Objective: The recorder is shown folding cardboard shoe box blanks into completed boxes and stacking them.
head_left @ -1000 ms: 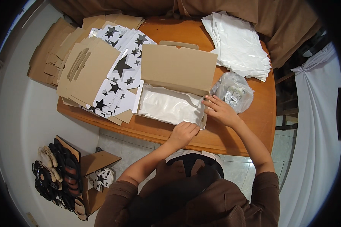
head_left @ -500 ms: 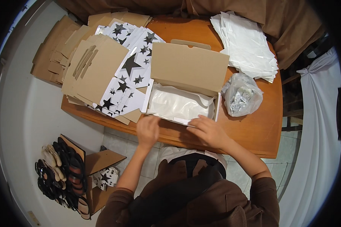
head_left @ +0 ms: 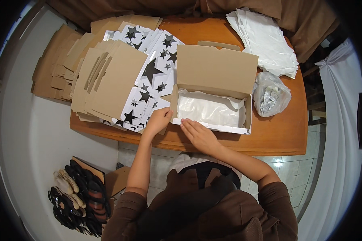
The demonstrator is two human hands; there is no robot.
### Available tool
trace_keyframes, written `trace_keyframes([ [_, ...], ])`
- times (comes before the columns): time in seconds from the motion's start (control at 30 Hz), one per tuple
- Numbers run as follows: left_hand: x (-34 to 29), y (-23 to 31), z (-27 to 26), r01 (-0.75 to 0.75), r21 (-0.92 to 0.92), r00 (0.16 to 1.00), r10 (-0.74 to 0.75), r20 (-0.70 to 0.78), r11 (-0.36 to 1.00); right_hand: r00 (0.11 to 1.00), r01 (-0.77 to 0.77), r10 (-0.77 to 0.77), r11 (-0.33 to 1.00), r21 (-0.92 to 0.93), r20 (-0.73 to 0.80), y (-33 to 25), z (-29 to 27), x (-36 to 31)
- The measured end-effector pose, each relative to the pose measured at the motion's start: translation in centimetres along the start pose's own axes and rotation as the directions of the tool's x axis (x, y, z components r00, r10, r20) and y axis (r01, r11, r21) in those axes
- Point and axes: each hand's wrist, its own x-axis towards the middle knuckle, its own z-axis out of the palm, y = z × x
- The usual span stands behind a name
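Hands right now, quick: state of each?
Left hand: curled at the box's left front corner; whether it grips can't be told.
Right hand: open, fingers at the box's front edge.

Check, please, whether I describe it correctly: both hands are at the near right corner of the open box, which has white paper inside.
Not quite: the left hand and the right hand are at the near left corner of the open box, as the head view shows. The white paper is indeed inside it.
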Motion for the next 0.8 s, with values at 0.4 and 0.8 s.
trace_keyframes([
  [0.4,-2.8,-0.4,3.7,-0.377,0.157,0.896,0.402,-0.189,0.913,0.910,-0.415,0.395,0.861,0.293,0.128,-0.4,-0.3,2.0],
  [0.8,-4.2,-0.2,7.5,-0.472,0.480,0.781,0.604,-0.161,0.739,0.918,-0.387,0.388,0.922,0.028,-0.082,4.2,-7.0,-7.8],
])
